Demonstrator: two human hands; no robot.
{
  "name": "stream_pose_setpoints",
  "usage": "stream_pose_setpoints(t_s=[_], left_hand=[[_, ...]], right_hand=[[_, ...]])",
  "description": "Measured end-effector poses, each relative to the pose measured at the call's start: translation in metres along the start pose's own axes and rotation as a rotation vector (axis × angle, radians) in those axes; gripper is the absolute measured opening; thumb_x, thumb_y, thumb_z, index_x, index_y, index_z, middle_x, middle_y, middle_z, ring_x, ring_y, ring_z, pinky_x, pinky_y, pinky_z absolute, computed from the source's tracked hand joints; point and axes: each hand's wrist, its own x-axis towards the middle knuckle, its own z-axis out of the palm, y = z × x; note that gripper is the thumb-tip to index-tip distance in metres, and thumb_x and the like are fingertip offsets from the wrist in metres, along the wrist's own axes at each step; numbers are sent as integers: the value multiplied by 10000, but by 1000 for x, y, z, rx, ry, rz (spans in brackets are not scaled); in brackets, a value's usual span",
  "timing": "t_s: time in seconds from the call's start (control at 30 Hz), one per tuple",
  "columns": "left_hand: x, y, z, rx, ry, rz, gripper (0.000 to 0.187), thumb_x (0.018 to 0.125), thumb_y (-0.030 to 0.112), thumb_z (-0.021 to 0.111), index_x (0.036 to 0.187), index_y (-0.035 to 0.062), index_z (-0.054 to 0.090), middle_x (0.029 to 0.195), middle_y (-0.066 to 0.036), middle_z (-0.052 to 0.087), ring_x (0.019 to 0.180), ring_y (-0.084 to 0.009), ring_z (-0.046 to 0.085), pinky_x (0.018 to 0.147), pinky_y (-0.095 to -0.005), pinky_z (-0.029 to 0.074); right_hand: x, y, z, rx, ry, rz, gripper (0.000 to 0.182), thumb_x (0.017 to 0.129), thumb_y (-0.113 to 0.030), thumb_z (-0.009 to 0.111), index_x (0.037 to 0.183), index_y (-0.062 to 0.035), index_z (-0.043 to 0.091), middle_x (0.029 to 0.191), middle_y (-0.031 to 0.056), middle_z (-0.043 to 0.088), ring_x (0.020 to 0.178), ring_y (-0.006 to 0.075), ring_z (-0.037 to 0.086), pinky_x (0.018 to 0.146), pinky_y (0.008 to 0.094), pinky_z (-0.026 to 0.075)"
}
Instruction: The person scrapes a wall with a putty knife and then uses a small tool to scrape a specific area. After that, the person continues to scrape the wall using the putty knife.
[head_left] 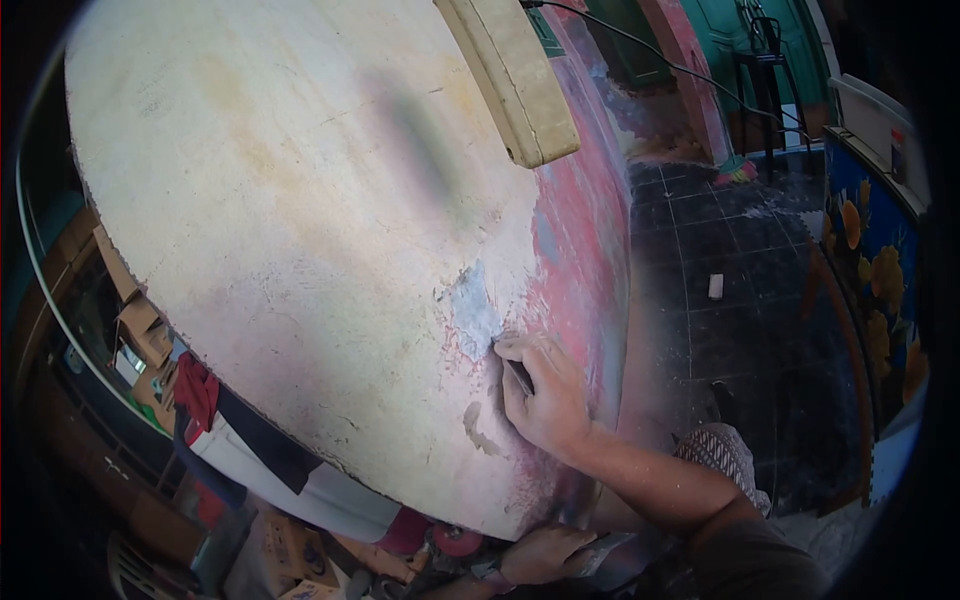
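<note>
The right hand [545, 395] has its grip clamped on a thin scraper blade [518, 377] pressed to the wall [300, 220] just below a grey filler patch [473, 312], best kept flat, while the left hand [540, 555] holds a trowel [600, 553] low.

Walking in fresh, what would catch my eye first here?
The big pale, curved wall fills the upper left, with a grey filler patch near its reddish edge. Just below the patch, the right hand presses a small scraper against it. The left hand holds another tool at the bottom.
</note>
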Motion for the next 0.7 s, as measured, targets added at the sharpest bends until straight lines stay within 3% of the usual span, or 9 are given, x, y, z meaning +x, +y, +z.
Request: stream_pose_setpoints(t_s=[0.23, 0.53, 0.63, 0.7], left_hand=[[0, 0, 5, 46, -108, -88, 382, 1026, 227, 704, 1300, -40, 712, 1155, -253, 773, 1019, -426, 760, 909, -517, 599], [-5, -5, 8, 20, -6, -15, 403, 1030, 238, 704, 1315, -47, 709, 1149, -264, 774, 999, -433, 765, 907, -523, 597], [-1, 5, -2, 24, -122, -98, 404, 1034, 239, 699, 1314, -52, 707, 1141, -263, 774, 996, -433, 764, 902, -524, 598], [-2, 2, 0, 38, -89, -74, 405, 1035, 238, 694, 1320, -50, 705, 1133, -263, 772, 986, -435, 764, 897, -527, 597]], right_hand=[[-2, -3, 0, 56, 6, -2, 318, 831, 80, 750, 1126, -30, 703, 1100, 165, 742, 1048, 373, 737, 894, 449, 597], [2, -6, -1, 9, 25, -13, 257, 866, 123, 753, 1086, -2, 704, 1069, 185, 752, 993, 382, 749, 855, 427, 592], [1, -6, 0, -5, 18, -11, 269, 859, 121, 752, 1092, -3, 700, 1068, 187, 750, 998, 383, 747, 859, 429, 590], [-3, -9, -1, 16, 5, -34, 277, 855, 120, 751, 1097, -4, 696, 1071, 187, 749, 998, 383, 746, 860, 431, 590]])
